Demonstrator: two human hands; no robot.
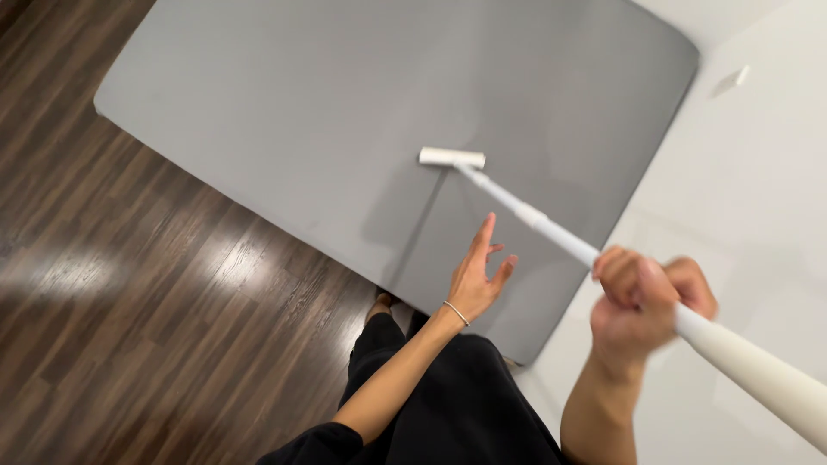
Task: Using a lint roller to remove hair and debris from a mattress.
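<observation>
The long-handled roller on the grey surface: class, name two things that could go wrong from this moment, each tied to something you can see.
1. Only the right hand grips the white pole; the left hand hangs open and apart from it, so the long-handled roller could wobble or twist off the grey surface.
2. The pole's free end points towards the white wall, so a backward pull might knock it.

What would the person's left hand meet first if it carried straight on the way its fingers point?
Probably the white telescopic pole crossing just beyond the left hand; if it passes underneath, the grey mattress. Depth is unclear.
</observation>
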